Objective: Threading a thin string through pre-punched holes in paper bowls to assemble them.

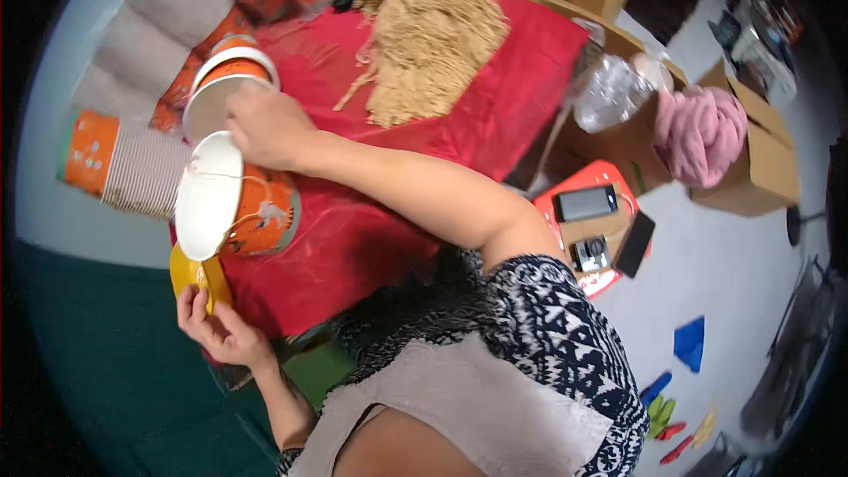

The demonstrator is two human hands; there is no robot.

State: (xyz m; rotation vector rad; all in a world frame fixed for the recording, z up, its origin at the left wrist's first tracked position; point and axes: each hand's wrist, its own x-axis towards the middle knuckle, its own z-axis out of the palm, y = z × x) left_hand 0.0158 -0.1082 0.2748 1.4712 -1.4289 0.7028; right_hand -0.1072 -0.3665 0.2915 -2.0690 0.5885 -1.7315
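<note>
Red cloth [380, 203] spreads beneath a tilted orange paper bucket [269, 228] at its left side, probably light, stiff-walled yet easily dented and best held round its rim, while the left hand [225, 333] grips a curved yellow piece [188, 272] and the right hand [269, 126] curls beside stacked buckets [212, 108], its hold impossible to tell.

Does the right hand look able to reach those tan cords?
Probably yes: the right hand is beside the orange bucket, and only red cloth seems to lie between that hand and the tan cords.
</note>
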